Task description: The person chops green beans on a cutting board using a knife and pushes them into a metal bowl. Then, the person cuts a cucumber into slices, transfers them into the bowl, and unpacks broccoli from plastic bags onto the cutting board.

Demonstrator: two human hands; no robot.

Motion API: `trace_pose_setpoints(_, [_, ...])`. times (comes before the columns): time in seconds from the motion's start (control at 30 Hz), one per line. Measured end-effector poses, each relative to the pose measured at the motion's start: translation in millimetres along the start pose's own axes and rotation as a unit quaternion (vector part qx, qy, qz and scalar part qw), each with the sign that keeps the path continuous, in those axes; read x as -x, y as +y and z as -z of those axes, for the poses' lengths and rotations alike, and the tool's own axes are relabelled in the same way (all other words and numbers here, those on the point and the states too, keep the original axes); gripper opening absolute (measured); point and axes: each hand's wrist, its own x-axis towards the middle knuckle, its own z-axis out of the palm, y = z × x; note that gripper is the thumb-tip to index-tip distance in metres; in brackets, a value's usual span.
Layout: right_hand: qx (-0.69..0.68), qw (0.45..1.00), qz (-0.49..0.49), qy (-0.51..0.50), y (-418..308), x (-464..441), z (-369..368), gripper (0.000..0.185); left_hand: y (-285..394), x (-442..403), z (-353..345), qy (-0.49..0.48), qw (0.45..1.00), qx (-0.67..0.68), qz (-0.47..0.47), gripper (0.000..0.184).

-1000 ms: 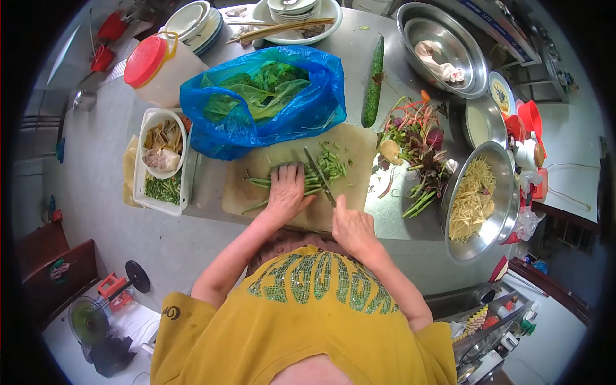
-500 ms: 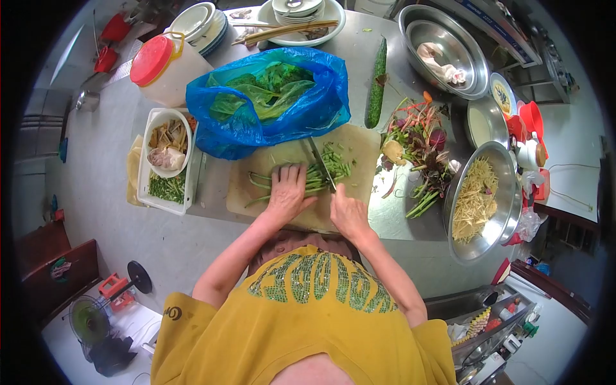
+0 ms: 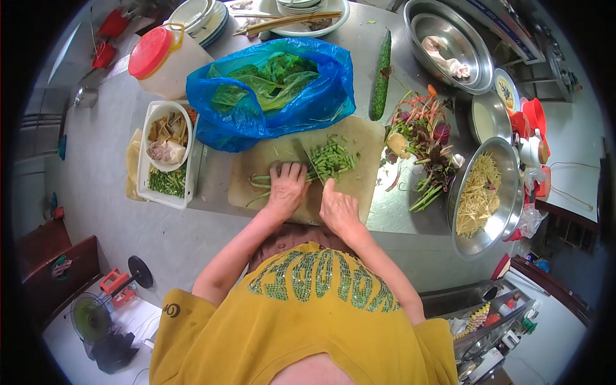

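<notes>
On the cutting board [image 3: 366, 186], my left hand [image 3: 287, 187] presses down with curled fingers on long green stalks [image 3: 259, 182], whose ends stick out to its left. My right hand [image 3: 339, 208] is closed round the handle of a knife [image 3: 310, 160]. The blade stands across the stalks, just right of my left fingertips. Short cut green pieces [image 3: 335, 159] lie in a pile to the right of the blade. Behind the board, a blue plastic bag [image 3: 295, 119] holds leafy greens [image 3: 273, 80].
Right of the board lie a cucumber [image 3: 382, 80], loose vegetables [image 3: 427, 144] and a metal bowl of pale shreds [image 3: 475, 199]. On the left stand a white tray [image 3: 170, 200] with chopped food and a red-lidded container [image 3: 170, 64]. Metal bowls [image 3: 475, 38] sit at the back right.
The knife and my right hand have shifted left, closer to my left hand. More cut pieces lie right of the blade, and less stalk sticks out at the left.
</notes>
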Motion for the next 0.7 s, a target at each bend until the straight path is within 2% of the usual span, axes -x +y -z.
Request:
trace_pose_setpoints(0.17, [-0.024, 0.999, -0.003, 0.033, 15, -10, -6, 0.022, 3, 3, 12, 0.035, 0.999, -0.004, 0.005, 0.06])
trace_pose_setpoints(0.23, [-0.038, 0.999, 0.006, 0.019, 11, 0, 11, 0.02, 3, 6, 20, 0.031, 0.999, 0.007, 0.037, 0.065])
trace_pose_setpoints(0.37, [-0.021, 0.999, 0.016, -0.02, -11, 26, 39, 0.024, -1, 13, 17, 0.018, 0.999, 0.001, 0.041, 0.068])
trace_pose_setpoints(0.43, [0.005, 0.998, 0.011, -0.065, -14, 28, 34, 0.03, -2, 14, 11, 0.01, 1.0, -0.003, 0.029, 0.065])
trace_pose_setpoints(0.57, [0.014, 0.998, 0.014, -0.068, -11, 14, 14, 0.038, -3, 16, 3, 0.025, 0.999, -0.019, 0.01, 0.056])
trace_pose_setpoints(0.7, [-0.012, 0.999, 0.024, -0.018, -9, -8, -8, 0.034, -8, 17, 1, 0.045, 0.999, 0.0, -0.006, 0.049])
